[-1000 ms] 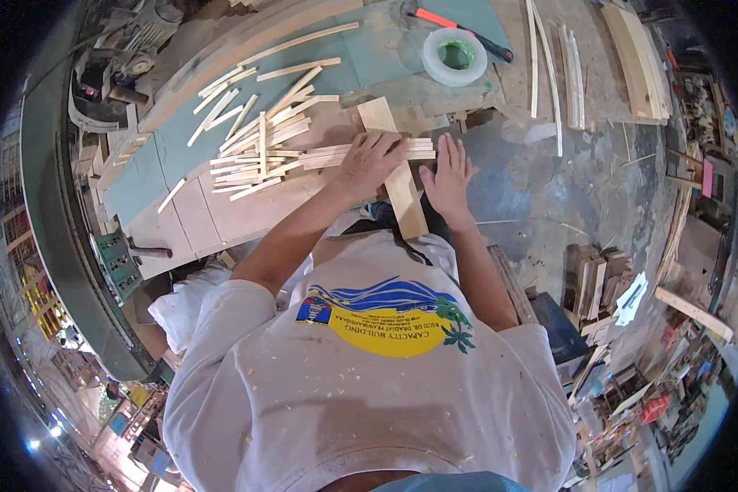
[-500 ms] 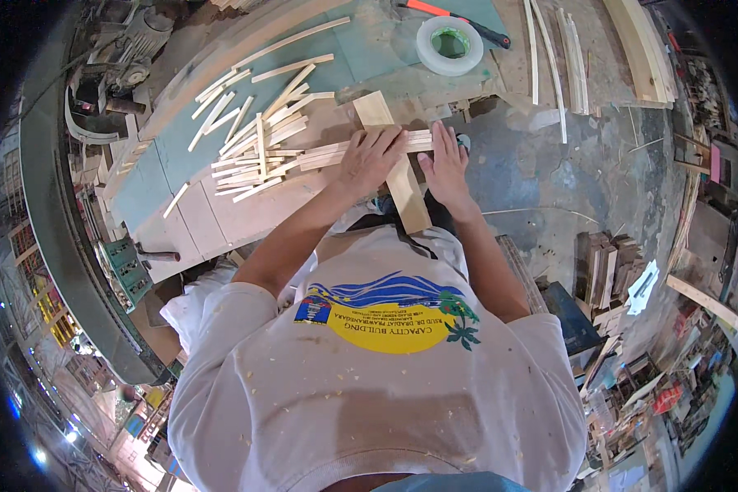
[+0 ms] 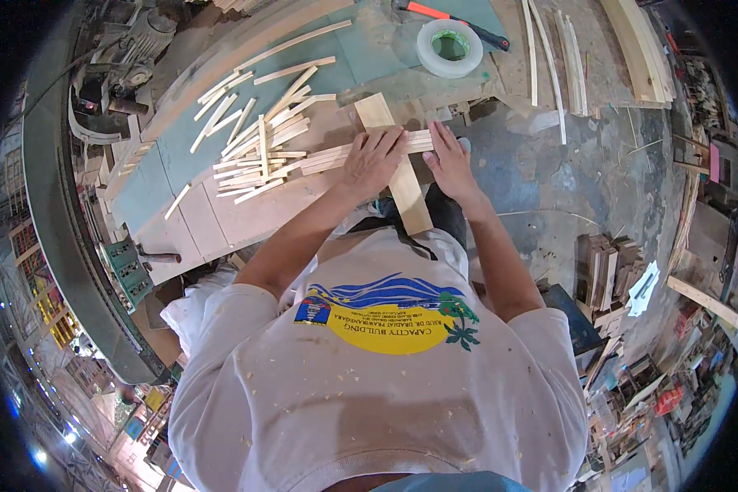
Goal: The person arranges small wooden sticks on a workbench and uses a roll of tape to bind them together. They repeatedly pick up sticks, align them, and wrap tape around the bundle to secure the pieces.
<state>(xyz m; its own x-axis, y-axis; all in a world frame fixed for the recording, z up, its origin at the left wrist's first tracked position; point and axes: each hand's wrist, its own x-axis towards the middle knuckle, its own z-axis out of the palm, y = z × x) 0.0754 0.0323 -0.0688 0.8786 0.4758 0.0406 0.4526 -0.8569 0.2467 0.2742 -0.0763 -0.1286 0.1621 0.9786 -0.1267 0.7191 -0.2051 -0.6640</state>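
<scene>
My left hand [image 3: 372,161] is closed over a small bundle of thin pale wood strips [image 3: 323,157], its fingers wrapped across the top. The bundle lies crosswise over a wider flat board [image 3: 411,197] that slants toward my body. At the bundle's right end my right hand [image 3: 456,167] has its fingers straight and together, flat against the strip ends, with the thumb apart below. Just left of the bundle lies a loose heap of short wood sticks [image 3: 262,156] on the work table [image 3: 197,217].
A roll of clear tape [image 3: 425,51] and an orange-and-black handled tool [image 3: 467,26] lie at the table's far side. Long thin strips [image 3: 559,74] and planks [image 3: 641,53] sit far right. Stacked wood blocks [image 3: 605,271] stand on the right. A machine's curved metal edge [image 3: 45,205] runs along the left.
My right hand has tilted a little, its fingertips shifting slightly left while the wrist moves right. The left hand and the strips stay in nearly the same place.
</scene>
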